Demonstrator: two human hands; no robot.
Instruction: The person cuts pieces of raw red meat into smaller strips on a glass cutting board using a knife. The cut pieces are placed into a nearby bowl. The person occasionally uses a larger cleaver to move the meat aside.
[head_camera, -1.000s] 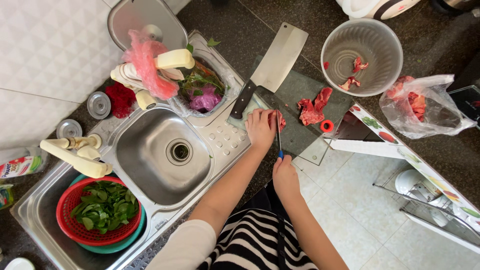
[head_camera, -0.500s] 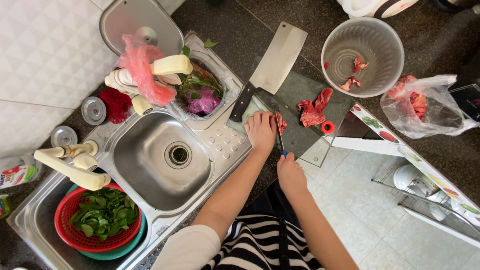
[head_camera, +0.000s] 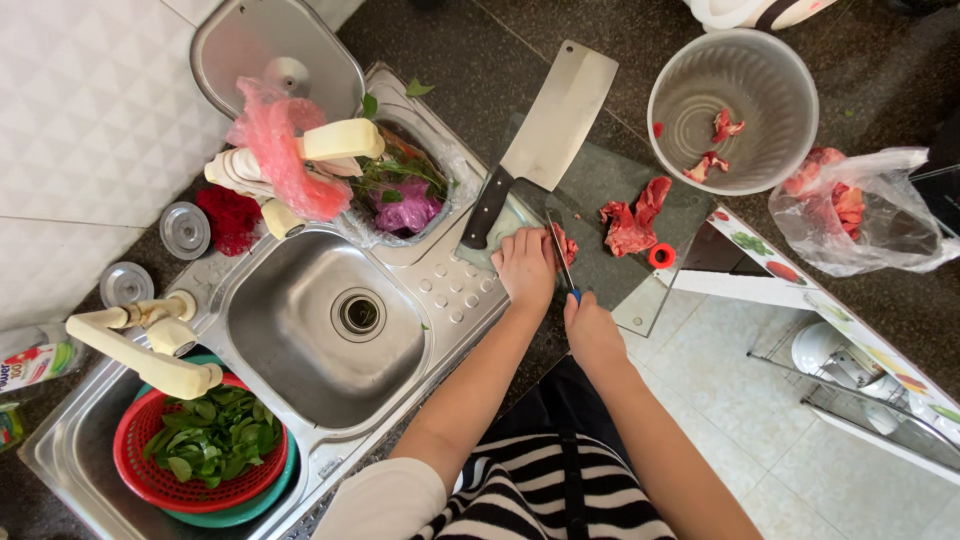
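The person wears a black-and-white striped top (head_camera: 545, 505) with wavy bands, a plain white short sleeve (head_camera: 385, 500) on the left shoulder, both forearms bare down to the left hand (head_camera: 525, 265) and right hand (head_camera: 592, 330), with no rings or watch showing.

one head camera looks straight down, from well above, over sink (head_camera: 330, 320) and counter (head_camera: 480, 70).

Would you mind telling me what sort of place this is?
Most likely a home kitchen: a steel sink, a cleaver on a glass cutting board, and raw meat being cut.
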